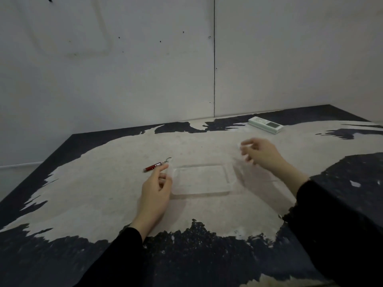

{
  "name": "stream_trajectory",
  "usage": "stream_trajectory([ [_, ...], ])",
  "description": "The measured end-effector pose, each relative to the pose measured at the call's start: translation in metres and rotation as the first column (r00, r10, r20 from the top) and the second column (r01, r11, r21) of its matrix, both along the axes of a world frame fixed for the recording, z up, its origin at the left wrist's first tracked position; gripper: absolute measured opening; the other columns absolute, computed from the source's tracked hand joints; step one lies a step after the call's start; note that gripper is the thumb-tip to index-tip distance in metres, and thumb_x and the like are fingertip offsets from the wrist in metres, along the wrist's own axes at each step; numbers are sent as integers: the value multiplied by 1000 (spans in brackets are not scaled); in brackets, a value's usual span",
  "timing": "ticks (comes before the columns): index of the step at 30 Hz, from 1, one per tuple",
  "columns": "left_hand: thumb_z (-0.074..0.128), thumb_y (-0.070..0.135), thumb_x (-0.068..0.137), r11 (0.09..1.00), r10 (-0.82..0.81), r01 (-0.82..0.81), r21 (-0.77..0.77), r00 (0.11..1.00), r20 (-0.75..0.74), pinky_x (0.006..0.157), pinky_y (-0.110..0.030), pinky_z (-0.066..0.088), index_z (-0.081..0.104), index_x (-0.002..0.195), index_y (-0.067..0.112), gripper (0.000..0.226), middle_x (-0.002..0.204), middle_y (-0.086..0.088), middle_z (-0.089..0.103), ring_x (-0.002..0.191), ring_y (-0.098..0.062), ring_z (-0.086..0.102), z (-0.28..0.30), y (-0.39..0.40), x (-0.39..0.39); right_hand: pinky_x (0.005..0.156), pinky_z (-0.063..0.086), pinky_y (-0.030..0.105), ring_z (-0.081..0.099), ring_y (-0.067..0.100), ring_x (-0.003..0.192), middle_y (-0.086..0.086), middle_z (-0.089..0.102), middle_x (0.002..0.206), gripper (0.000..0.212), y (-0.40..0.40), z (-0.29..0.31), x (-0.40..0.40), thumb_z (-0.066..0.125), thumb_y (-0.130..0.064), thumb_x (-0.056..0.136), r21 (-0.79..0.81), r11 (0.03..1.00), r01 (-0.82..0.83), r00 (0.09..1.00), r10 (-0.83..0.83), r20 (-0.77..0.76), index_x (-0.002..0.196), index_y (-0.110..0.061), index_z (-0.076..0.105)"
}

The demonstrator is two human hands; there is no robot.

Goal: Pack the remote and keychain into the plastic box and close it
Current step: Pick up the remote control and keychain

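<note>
Box (pixel 204 179) clear, open, mid table (pixel 103 193). Left hand (pixel 155 188) touches its left rim, fingers loose. Right hand (pixel 262 153) blurred, grips clear lid (pixel 240 160). Keychain (pixel 156 165) just left; remote (pixel 266 124) far right.

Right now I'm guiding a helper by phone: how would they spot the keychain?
Start at the worn table with peeling dark paint, then find the clear plastic box at its middle. Just left of it lies the small red cylindrical keychain, the only red thing there.
</note>
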State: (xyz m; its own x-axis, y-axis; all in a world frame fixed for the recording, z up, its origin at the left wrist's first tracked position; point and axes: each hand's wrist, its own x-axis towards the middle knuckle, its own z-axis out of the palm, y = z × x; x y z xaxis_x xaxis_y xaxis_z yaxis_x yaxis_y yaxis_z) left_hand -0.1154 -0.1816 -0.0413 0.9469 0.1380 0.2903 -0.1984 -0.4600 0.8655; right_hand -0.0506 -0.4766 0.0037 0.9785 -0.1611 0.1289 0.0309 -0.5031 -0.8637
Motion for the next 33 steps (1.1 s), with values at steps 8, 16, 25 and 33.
stream_trajectory([
  [8, 46, 35, 91, 999, 1, -1, 42, 1000, 8, 60, -25, 44, 52, 120, 37, 29, 80, 10, 56, 63, 4, 50, -1, -2, 0, 105, 31, 53, 29, 43, 131, 25, 31, 143, 68, -85, -15, 104, 66, -31, 78, -415, 833, 365, 926, -370, 73, 132, -4, 36],
  [16, 47, 33, 92, 999, -22, 21, 43, 1000, 9, 54, -19, 44, 52, 117, 39, 26, 80, 6, 57, 60, 2, 48, -4, -2, 5, 99, 34, 52, 41, 46, 118, 26, 42, 129, 48, -99, -30, 132, 59, -23, 80, -499, 772, 393, 905, -421, 60, 121, -2, 46],
  [25, 47, 33, 91, 998, -28, 27, 49, 999, 24, 56, -13, 45, 51, 116, 40, 27, 84, 4, 59, 64, 2, 51, -6, 0, 8, 79, 47, 28, 63, 29, 94, 15, 67, 110, 33, -45, 8, 78, 67, -22, 82, -118, 969, 217, 956, -187, 225, 113, -11, 65],
  [33, 46, 33, 91, 998, -29, 27, 50, 999, 30, 58, -11, 46, 49, 121, 35, 30, 84, 7, 58, 66, 7, 52, -8, -2, 4, 84, 50, 28, 60, 16, 92, 0, 64, 109, 28, 18, 18, -24, 67, -23, 81, -262, 915, -306, 924, 352, 150, 109, -27, 66],
])
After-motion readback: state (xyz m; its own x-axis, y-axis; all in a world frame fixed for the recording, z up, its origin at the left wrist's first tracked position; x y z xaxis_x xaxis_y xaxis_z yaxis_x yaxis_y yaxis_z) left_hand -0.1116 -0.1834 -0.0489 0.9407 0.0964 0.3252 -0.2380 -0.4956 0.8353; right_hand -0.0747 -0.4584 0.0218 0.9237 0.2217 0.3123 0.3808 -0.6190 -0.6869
